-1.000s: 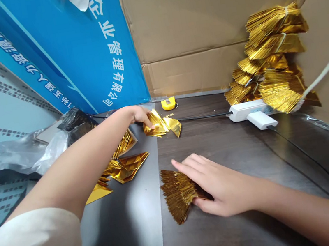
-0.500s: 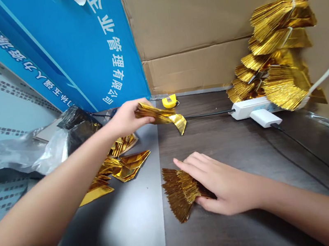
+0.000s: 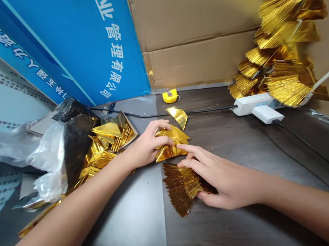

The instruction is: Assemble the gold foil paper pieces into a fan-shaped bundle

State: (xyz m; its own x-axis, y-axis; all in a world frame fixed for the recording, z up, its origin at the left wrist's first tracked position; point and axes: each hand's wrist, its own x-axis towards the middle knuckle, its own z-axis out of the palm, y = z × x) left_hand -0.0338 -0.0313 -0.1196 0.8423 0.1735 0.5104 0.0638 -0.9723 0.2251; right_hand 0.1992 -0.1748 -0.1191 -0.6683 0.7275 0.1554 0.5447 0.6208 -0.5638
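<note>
1. At the middle of the dark table (image 3: 260, 216), your left hand (image 3: 146, 146) pinches a few loose gold foil pieces (image 3: 172, 142), fingers curled over their top edge, the pieces resting on the tabletop.
2. Your right hand (image 3: 223, 178) lies flat and spread on a fanned gold foil stack (image 3: 182, 184), thumb tucked under its near corner; the index fingertip reaches forward and touches the loose pieces in your left hand.
3. The stack sits just beside and nearer you than the pinched pieces, fan end pointing left.
4. One single gold piece (image 3: 178, 115) lies alone just beyond the pinched ones, over a black cable (image 3: 206, 110).
5. Left of your left forearm: a heap of unsorted gold foil (image 3: 105, 142), against a black and clear plastic bag (image 3: 61, 143).
6. Far edge: a small yellow tape measure (image 3: 170, 96) by the cardboard wall (image 3: 191, 19).
7. Right rear: a white power strip (image 3: 255, 104) with plug, and bundled gold foil fans (image 3: 284, 54) piled high behind it.
8. Blue printed board (image 3: 76, 41) stands at left rear.
</note>
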